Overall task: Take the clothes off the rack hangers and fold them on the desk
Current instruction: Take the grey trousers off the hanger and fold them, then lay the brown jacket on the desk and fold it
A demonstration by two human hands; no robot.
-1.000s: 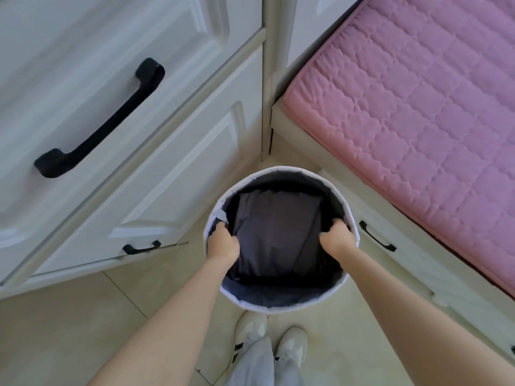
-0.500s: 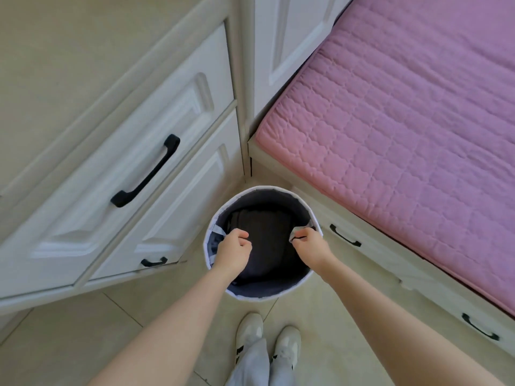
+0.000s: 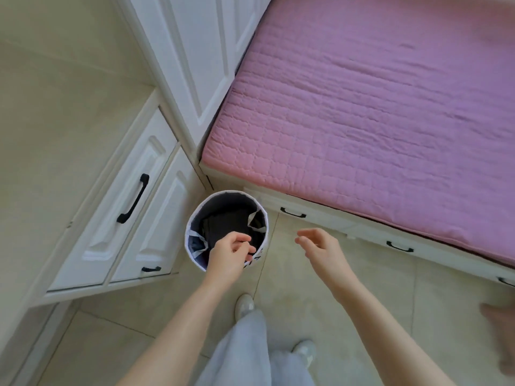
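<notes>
Dark folded clothes (image 3: 220, 228) lie at the bottom of a round white hamper (image 3: 195, 218) on the floor; only part of the cloth shows, since the left hand (image 3: 230, 253) covers the near side of the opening and the hamper's dark lining swallows the fabric's edges. How many pieces lie inside cannot be told. Two pale strap handles (image 3: 255, 221) hang inward from the rim.

The left hand hovers over the near rim, fingers loosely curled, its grip holding nothing that can be seen. The right hand (image 3: 317, 245) hangs clear of the hamper to its right, above bare floor tile (image 3: 390, 288), fingers relaxed and spread, grip open and empty.

The hamper stands wedged in a corner: white drawers with black handles (image 3: 133, 199) close on its left, a tall white cabinet door (image 3: 195, 65) behind, and the bed frame with its own small black pulls (image 3: 292, 213) just to the right. The pink quilted mattress (image 3: 376, 121) runs out of frame at the top and right. A pale tabletop (image 3: 55, 121) above the drawers is cut off at the left edge. Open room lies only toward the person: tile floor around light trousers (image 3: 245, 349) and white shoes (image 3: 243, 305). A blurred brownish shape (image 3: 498, 335) at the right edge is cut off and cannot be identified.
</notes>
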